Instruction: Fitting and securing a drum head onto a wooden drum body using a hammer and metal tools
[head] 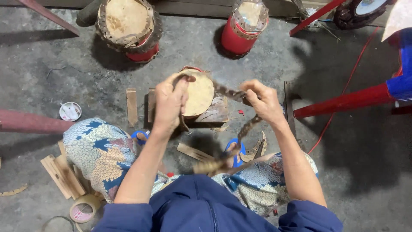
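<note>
Biggest thing here is the grey concrete floor [240,68], which fills pretty much the whole view. The person sits low over it in a blue jacket, knees in blue and cream patterned trousers [101,154] spread to either side.

Up top stand two finished-looking drums: a wide drum [128,25] with a tan skin and ragged hide edge on the left, and a slimmer red drum [245,26] to its right. Red poles [347,102] come in from the right side.

In the middle, right in front of the knees, there's a small drum [198,93] with a pale round skin, sitting on a wooden block [216,112]. The left hand [171,102] is pressed against the drum's left edge, fingers curled over the rim where the strip begins. The right hand [264,99] is clenched around a dark hide strip [246,126], which runs from the drum rim across to that hand and then hangs down toward the lap, blurry at the lower end.

Smaller stuff: a stack of wood slats [62,175] by the left knee, a loose slat [131,106] left of the block, a roll of tape [84,209] at the bottom left, and a little white cup [70,111] out on the floor.
</note>
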